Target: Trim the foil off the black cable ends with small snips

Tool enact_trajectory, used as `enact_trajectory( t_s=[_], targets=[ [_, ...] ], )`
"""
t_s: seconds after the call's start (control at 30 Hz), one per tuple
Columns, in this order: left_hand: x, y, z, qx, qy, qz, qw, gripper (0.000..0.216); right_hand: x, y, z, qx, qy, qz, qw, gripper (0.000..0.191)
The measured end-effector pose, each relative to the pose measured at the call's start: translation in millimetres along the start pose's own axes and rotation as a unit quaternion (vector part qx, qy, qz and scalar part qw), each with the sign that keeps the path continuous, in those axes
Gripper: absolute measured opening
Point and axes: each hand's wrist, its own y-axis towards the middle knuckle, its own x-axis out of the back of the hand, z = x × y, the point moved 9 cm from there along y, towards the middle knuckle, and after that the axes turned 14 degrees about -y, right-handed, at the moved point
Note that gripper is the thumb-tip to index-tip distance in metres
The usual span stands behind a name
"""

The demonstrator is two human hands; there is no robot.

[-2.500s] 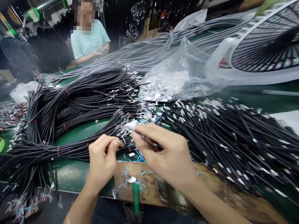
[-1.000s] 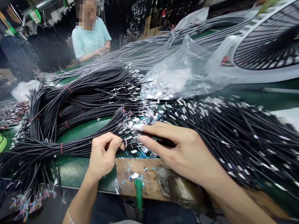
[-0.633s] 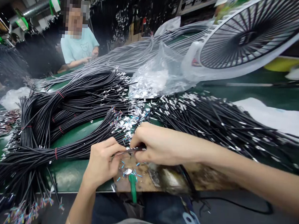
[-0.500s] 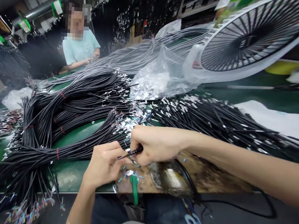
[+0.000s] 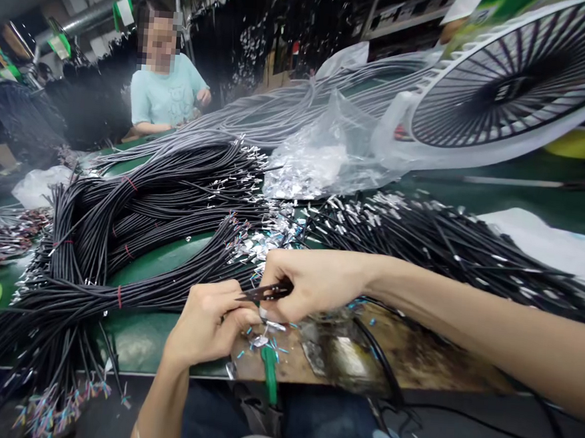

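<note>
My left hand is closed in a pinch at the front of the bench, thumb against fingers. A cable end with silver foil shows at its fingertips, and the rest of it is mostly hidden. Close beside it, my right hand is wrapped round dark, pointed tweezers, whose tips reach left over my left fingers. Under both hands lies a stained wooden board with blue and silver scraps. A green-handled tool lies at the board's front edge.
Black cable bundles tied with red bands fill the left, more black cables the right. Behind are a plastic bag of foil scraps, grey cables and a white fan. A co-worker is across the table.
The view has shifted slightly, so things sit a little further right. The tweezers lie flatter across my left fingers, and more foil shows below. The co-worker's hand has risen.
</note>
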Motion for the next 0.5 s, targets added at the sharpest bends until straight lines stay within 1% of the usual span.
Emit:
enact_trajectory(
  t_s=[0.1,0.27,0.37,0.43,0.5],
  targets=[
    [-2,1,0,0.005,0.0,0.006,1.0,0.029,-1,0,1,0.015,-0.009,0.013,1.0,0.012],
    [-5,1,2,0.021,0.003,0.029,0.999,0.029,-5,4,7,0.043,-0.033,0.054,0.997,0.012],
    [-4,1,1,0.023,-0.007,0.028,0.999,0.026,-3,4,12,0.068,-0.045,0.035,0.996,0.01],
    [-2,1,2,0.029,-0.02,0.018,0.999,0.027,1,2,15,0.082,-0.041,0.006,0.996,0.013],
    [-1,1,3,0.04,-0.027,0.007,0.999,0.028,1,-1,15,0.09,-0.028,0.002,0.996,0.016]
  ],
)
